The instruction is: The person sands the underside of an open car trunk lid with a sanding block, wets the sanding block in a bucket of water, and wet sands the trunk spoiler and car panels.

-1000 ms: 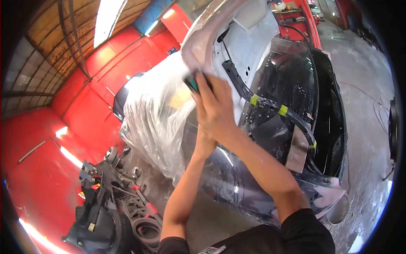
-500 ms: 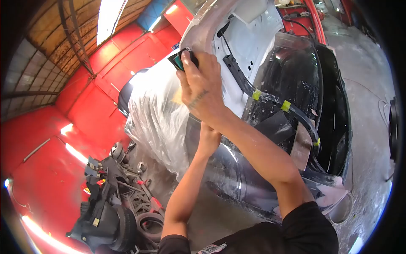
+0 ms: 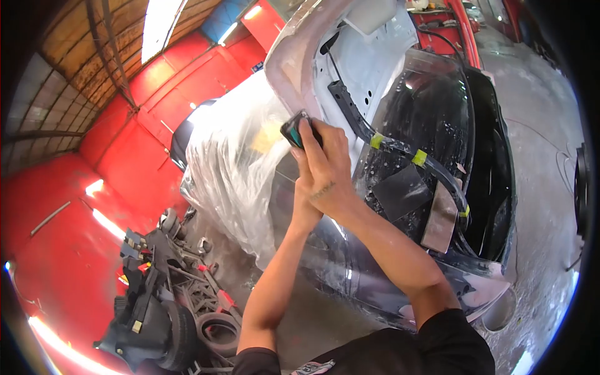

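My right hand (image 3: pixel 328 156) is closed around a small black and teal sanding block (image 3: pixel 292 132). The block is at the lower edge of the raised lid (image 3: pixel 294 69) of a car, whose outer side has dull, patchy grey-pink primer; contact is hard to make out. Just below, my left hand (image 3: pixel 306 205) is against the underside of my right hand, its fingers hidden behind it. Under both forearms runs the car's dark, dusty side panel (image 3: pixel 369 269). Translucent plastic sheeting (image 3: pixel 231 156) drapes the body to the left.
A dark flat sheet (image 3: pixel 402 192) and a brownish board (image 3: pixel 442 219) lie by the car's opening, near a black seal with yellow tape (image 3: pixel 420 157). Car parts and a tire (image 3: pixel 219 333) are piled at lower left, before a red wall (image 3: pixel 56 212).
Both hands have moved down, my right hand also slightly right, bringing the sanding block lower along the lid's edge. My right hand keeps its grip.
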The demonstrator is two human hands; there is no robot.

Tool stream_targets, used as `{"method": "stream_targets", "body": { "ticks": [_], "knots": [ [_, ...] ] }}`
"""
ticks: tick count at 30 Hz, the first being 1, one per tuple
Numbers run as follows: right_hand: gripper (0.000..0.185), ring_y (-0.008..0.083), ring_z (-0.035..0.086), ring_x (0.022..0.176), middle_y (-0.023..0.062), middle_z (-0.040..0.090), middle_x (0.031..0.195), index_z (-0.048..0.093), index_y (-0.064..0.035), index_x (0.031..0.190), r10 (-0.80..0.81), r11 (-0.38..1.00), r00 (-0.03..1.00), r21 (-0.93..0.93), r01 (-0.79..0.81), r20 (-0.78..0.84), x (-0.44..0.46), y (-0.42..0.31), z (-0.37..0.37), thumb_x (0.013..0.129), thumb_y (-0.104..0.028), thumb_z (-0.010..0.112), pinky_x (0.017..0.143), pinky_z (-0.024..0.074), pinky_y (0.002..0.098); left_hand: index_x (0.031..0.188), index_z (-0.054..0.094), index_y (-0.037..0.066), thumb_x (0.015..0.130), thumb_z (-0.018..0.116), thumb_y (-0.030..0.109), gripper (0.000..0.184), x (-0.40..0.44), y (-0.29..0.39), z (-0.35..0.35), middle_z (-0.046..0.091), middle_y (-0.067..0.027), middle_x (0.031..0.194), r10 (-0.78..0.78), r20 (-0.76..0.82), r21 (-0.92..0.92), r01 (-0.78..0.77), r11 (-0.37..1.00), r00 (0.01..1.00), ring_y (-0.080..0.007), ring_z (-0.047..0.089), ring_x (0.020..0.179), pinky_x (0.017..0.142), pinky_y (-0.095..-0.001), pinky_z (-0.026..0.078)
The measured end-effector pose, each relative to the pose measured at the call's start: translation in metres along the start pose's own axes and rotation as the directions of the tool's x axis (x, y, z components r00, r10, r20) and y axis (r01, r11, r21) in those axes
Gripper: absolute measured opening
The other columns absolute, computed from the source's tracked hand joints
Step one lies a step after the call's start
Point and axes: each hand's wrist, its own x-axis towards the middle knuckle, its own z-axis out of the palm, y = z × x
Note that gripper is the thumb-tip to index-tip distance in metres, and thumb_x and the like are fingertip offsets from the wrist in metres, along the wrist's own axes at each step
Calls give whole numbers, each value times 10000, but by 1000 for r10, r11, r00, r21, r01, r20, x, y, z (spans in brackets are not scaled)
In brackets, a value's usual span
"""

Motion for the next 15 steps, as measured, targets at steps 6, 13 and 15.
{"method": "stream_targets", "body": {
  "ticks": [6, 13, 15],
  "knots": [
    [493, 386, 576, 1034, 204, 605, 1205, 620, 46, 1338, -29, 999, 1000, 27, 29, 6, 45, -2, 15, 867, -44, 732, 890, 455, 476, 1452, 522, -38, 1001, 621, 89, 479, -1, -4, -13, 673, -145, 1319, -113, 204, -14, 118, 993, 972, -216, 622, 1213, 999, -356, 506],
    [477, 400, 571, 1019, 207, 597, 1207, 622, 45, 1329, -23, 1000, 998, 2, 24, -61, 61, -8, 27, 876, -60, 730, 892, 453, 495, 1206, 680, -70, 969, 622, 53, 274, 2, 9, -15, 749, -104, 1132, -187, 250, -42, 204, 978, 950, -169, 671, 1056, 894, -336, 537],
    [480, 399, 569, 1020, 206, 596, 1198, 621, 39, 1334, -45, 999, 998, 11, 46, -47, 56, -5, 26, 879, -69, 730, 890, 453, 495, 1170, 692, -76, 968, 628, 57, 250, 2, 9, -15, 759, -95, 1083, -203, 242, -54, 222, 974, 949, -154, 676, 1017, 869, -327, 541]
  ]
}}
